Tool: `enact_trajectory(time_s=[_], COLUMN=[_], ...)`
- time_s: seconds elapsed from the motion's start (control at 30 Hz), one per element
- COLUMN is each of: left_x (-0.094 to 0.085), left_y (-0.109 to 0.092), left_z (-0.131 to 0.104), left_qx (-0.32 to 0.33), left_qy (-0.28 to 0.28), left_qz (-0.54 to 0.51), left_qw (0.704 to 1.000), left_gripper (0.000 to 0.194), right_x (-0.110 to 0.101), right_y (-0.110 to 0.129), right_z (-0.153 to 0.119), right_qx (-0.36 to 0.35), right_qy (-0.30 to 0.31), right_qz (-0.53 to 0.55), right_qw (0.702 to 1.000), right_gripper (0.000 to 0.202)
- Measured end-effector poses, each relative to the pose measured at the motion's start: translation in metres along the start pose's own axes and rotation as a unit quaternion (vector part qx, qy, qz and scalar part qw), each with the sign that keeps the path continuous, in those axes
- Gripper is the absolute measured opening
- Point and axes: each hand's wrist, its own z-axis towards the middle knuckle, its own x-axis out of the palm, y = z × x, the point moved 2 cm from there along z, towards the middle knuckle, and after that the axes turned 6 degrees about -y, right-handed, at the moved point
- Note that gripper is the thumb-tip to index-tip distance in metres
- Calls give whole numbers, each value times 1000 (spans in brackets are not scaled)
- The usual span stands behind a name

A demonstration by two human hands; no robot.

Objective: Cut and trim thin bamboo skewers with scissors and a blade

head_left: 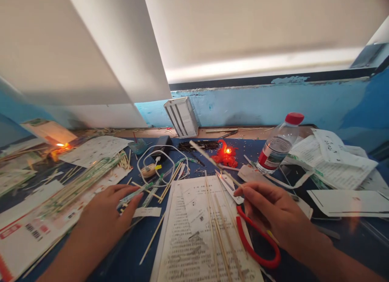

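Observation:
My right hand [270, 215] pinches a thin wooden stick [209, 158], which points up and to the left. Beneath that hand lie scissors with red handles [258, 249], partly over the printed paper [182, 217]. Several loose sticks [223, 241] rest on this paper. On the left, my left hand [103, 219] has its thumb and forefinger around a clear greenish strip [136, 193], near a small white paper strip [147, 212]. Beyond the stick's tip a small flame burns in a red candle [226, 154].
A water bottle [276, 146] with a red cap stands at the right, beside crumpled papers [331, 160]. A white cable [156, 164] loops near a black box [162, 146]. A carton [181, 118] stands at the back. Bundled sticks [88, 180] and another flame [62, 145] are at left.

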Motion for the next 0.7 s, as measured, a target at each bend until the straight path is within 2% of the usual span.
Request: enact_trajectory(time_s=[0.03,0.07,0.13,0.2,0.3,0.37,0.47,0.53,0.6,0.7], left_x=[10,23,54,85,122,138,150,152,152,151], left_y=[-11,-23,-52,-78,-100,-101,-87,-74,-63,-56], left_z=[-7,-14,-30,-41,-38,-26,-8,-2,0,-7], left_qx=[5,-5,-18,-29,-44,-47,-76,-97,-115,-159], left_qy=[1,42,143,221,246,252,242,241,234,233], left_qz=[60,71,-25,-137,-254,-296,-348,-358,-345,-342], left_qw=[998,997,989,965,934,920,903,897,902,896], left_gripper=[19,24,27,28,27,26,26,27,31,36], right_x=[3,7,14,18,14,3,-24,-43,-58,-70], right_y=[-3,-5,-9,-8,4,14,24,22,15,1], right_z=[-2,-4,-8,-12,-10,-3,13,25,34,42], right_qx=[7,12,15,-1,-56,-115,-197,-195,-174,-153], right_qy=[17,31,53,62,73,70,27,22,37,45], right_qz=[-12,-26,-59,-96,-163,-261,-459,-552,-590,-603], right_qw=[1000,999,997,993,982,956,866,811,788,782], right_gripper=[37,38,39,39,34,29,22,18,12,9])
